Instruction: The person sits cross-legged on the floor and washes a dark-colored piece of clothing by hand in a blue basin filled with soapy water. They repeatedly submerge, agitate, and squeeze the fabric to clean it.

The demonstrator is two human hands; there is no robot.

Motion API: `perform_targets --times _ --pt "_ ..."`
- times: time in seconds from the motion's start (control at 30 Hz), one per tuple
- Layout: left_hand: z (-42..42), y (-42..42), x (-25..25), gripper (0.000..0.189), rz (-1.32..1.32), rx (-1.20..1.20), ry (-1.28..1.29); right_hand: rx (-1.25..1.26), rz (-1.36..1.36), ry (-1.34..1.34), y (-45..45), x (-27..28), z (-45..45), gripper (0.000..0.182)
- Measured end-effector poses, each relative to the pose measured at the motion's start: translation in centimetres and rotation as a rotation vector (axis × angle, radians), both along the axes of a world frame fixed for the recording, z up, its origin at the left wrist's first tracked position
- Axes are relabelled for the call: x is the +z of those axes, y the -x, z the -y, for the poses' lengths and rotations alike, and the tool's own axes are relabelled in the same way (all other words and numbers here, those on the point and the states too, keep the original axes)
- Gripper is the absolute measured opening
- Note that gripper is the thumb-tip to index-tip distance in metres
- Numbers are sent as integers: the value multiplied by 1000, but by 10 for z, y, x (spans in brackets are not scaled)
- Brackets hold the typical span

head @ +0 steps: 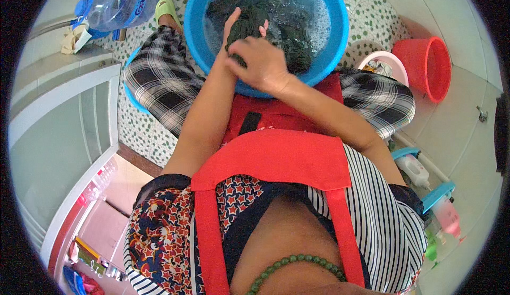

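Dark wet cloth (293,42) lies in soapy water inside a round blue plastic basin (340,28) between my knees. My left hand (231,26) is under a bunched part of the cloth (248,22), its thumb and fingertips showing at either side. Over the near end of that bunch is my right hand (261,61), its fingers curled on the cloth near my left wrist. It is slightly blurred. A red apron covers my lap and chest, and its lower part touches the basin's near rim.
A red bucket (438,69) and a pinkish bin (402,69) holding crumpled waste stand at the right. A large clear plastic bottle (115,6) lies at the upper left. The glazed door (113,107) is on the left; bottles sit in blue holders (438,197) along the right wall.
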State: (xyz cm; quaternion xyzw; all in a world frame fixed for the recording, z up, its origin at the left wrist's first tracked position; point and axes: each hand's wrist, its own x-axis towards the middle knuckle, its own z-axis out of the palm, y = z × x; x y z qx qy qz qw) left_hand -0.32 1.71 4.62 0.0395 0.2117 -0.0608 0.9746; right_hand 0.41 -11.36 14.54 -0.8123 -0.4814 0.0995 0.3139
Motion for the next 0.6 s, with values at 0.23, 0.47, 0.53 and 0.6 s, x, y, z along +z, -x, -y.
perform_targets --times 0.23,0.47,0.53,0.6 --pt "31 -16 25 30 -322 164 -213 -521 -214 -20 -91 -58 -11 28" --pt "-2 -17 24 38 -75 248 -431 -125 -43 -289 -56 -1 27 32" --pt "2 -16 28 40 -99 234 -348 -57 108 -245 -48 13 32 37" --pt "13 -10 22 46 -92 218 -352 -137 -23 -214 -39 6 13 44"
